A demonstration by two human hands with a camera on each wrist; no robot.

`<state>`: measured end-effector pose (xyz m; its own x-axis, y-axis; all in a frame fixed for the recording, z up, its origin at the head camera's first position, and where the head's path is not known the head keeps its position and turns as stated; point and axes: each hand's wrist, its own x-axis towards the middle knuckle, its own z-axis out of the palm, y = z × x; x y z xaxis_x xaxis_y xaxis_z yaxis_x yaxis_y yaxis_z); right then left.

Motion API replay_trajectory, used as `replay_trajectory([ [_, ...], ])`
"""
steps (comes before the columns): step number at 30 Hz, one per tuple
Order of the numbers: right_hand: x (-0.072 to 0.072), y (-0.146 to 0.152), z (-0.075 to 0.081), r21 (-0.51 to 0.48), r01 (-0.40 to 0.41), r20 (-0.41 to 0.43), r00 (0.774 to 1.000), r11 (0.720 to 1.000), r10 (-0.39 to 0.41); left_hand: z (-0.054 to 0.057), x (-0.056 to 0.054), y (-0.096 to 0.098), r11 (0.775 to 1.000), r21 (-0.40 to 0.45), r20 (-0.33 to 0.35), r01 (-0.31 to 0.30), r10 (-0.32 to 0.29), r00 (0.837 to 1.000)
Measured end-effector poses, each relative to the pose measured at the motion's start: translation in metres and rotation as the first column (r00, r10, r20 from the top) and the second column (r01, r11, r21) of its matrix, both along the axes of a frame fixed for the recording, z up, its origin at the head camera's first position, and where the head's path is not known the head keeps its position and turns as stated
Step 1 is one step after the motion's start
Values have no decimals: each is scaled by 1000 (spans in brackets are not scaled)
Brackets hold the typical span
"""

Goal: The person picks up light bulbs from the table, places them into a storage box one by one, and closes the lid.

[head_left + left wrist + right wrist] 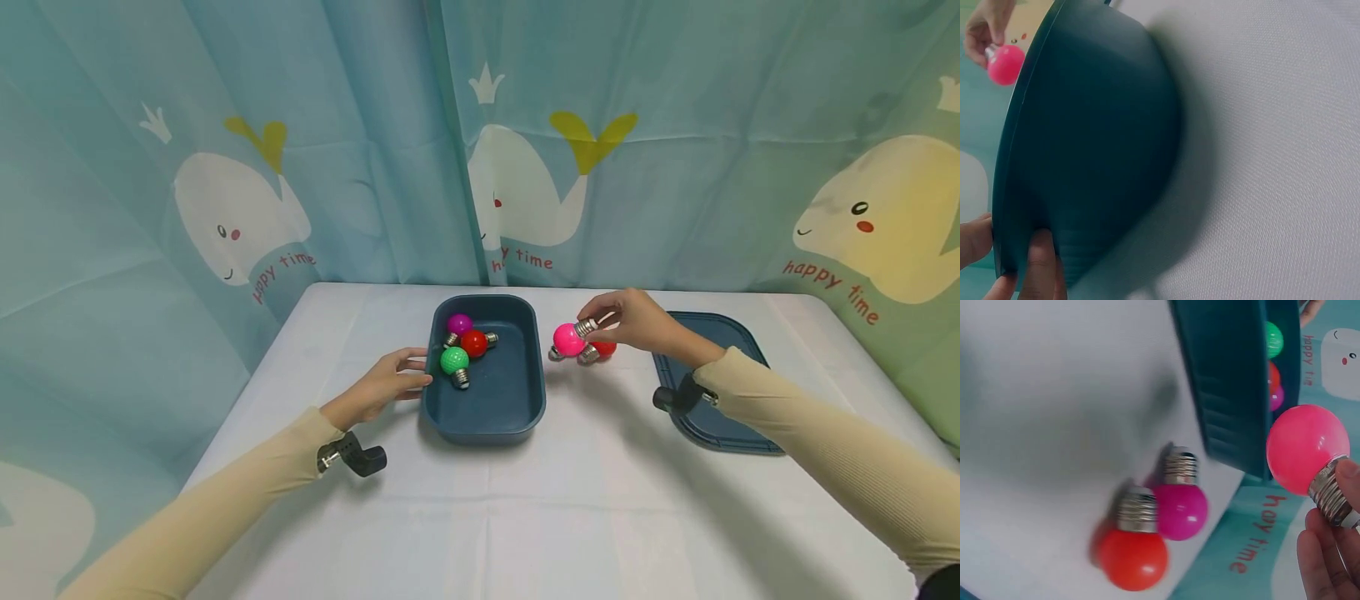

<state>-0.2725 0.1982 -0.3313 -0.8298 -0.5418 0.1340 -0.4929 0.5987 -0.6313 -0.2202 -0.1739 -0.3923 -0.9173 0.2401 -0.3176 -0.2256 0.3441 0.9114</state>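
Observation:
My right hand pinches a pink light bulb by its metal screw base, with the round end toward the bin. Below it on the table lie a red bulb and a magenta bulb, side by side; in the head view the hand and pink bulb partly hide them. A deep dark blue bin stands to the left. Inside it are a purple bulb, a red bulb and a green bulb. At the bin's left side, my left hand touches the rim and outer wall with fairly straight fingers.
A flat dark blue lid lies on the white-covered table at the right, partly under my right forearm. Behind the table hangs a blue-green curtain with printed whales. Dark wrist cameras sit on both wrists.

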Motion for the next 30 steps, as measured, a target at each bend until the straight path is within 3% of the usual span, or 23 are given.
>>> replay_trajectory([
  [7,-9,-19,20,57,-40,5,999,998,40,0,0,-1,1000,-5,0,-1,1,1000],
  [14,-7,-47,32,73,-127,7,992,989,127,-1,-1,-1,1000,-5,1,0,0,1000],
  [30,-7,-111,12,42,-364,98,928,931,359,-1,0,0,1000,3,-8,-10,10,1000],
])
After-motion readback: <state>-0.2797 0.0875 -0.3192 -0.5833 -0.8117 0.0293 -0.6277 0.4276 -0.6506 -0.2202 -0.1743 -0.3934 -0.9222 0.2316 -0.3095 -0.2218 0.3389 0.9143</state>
